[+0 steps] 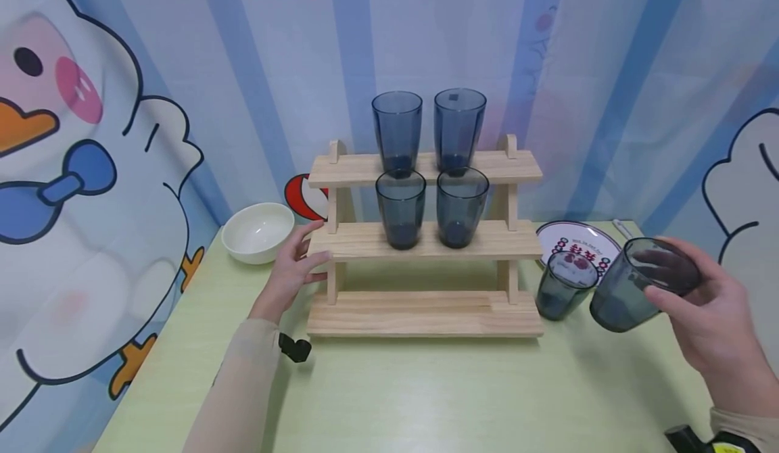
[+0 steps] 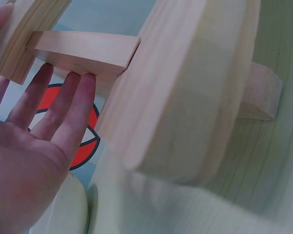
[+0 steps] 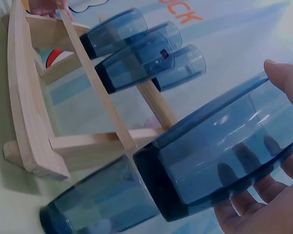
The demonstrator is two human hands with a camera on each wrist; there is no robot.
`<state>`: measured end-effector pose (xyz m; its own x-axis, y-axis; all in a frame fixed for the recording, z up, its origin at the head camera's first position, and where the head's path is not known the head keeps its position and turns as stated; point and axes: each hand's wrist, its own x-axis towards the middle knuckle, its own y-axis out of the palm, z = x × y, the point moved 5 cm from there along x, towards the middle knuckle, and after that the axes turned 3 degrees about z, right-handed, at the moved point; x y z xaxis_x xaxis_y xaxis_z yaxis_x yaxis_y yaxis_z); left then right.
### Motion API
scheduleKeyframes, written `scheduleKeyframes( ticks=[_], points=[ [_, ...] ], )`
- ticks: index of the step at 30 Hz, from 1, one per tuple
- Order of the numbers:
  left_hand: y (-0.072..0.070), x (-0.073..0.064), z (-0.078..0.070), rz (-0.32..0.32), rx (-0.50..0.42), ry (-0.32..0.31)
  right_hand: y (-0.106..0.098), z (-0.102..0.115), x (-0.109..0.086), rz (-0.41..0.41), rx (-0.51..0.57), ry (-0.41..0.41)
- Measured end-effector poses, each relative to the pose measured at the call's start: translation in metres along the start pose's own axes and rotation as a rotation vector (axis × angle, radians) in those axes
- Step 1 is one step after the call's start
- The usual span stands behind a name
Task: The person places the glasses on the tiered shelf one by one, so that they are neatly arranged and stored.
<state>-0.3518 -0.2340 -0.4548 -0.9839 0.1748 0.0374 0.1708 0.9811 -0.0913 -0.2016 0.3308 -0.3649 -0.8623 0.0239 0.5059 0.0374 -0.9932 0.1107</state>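
Observation:
My right hand (image 1: 718, 311) holds a blue-tinted glass (image 1: 633, 291), tilted and raised off the table at the right. Its thumb is on one side of the glass; in the right wrist view the fingers (image 3: 251, 200) curl round the other. A second glass (image 1: 562, 291) stands beside it on the table. On the left, my left hand (image 1: 289, 270) grips the end of the middle shelf of a three-tier wooden rack (image 1: 426, 314), its fingertips touching the upright (image 2: 88, 51). Two glasses (image 1: 398, 128) are upright on the top shelf, two more (image 1: 402, 213) on the middle shelf.
A white bowl (image 1: 258, 233) sits left of the rack. Behind the standing glass at the right lies a printed plate (image 1: 578, 236), partly hidden, with a light handle (image 1: 622, 228) near it. A cartoon-duck curtain (image 1: 274, 101) hangs behind the pale green table (image 1: 426, 399).

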Motion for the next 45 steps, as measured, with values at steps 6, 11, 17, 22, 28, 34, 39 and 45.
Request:
scheduleKeyframes(
  ticks=[6, 11, 17, 22, 28, 34, 39, 45],
  points=[
    [0.000, -0.002, -0.001, -0.001, 0.001, 0.003, 0.021, 0.003, 0.002, 0.052, -0.047, 0.024],
    [0.000, -0.001, -0.001, 0.001, -0.005, -0.002, 0.040, 0.000, 0.005, 0.129, -0.025, 0.071],
    [-0.001, 0.001, 0.000, -0.003, -0.003, -0.003, 0.064, -0.004, 0.010, 0.221, -0.025, 0.099],
    [0.000, 0.000, 0.000, -0.010, -0.002, -0.005, 0.083, -0.012, 0.013, 0.289, -0.052, 0.130],
    [0.000, 0.000, 0.000, -0.007, 0.002, 0.004, 0.107, -0.026, 0.015, 0.335, -0.106, 0.174],
    [0.000, 0.001, -0.001, -0.001, -0.006, 0.015, 0.129, -0.040, 0.019, 0.369, -0.141, 0.198],
    [0.000, 0.001, -0.001, -0.003, 0.002, 0.009, 0.145, -0.051, 0.022, 0.380, -0.191, 0.222],
    [0.001, 0.001, -0.001, -0.009, 0.007, -0.001, 0.162, -0.063, 0.024, 0.385, -0.204, 0.259]
  ],
)
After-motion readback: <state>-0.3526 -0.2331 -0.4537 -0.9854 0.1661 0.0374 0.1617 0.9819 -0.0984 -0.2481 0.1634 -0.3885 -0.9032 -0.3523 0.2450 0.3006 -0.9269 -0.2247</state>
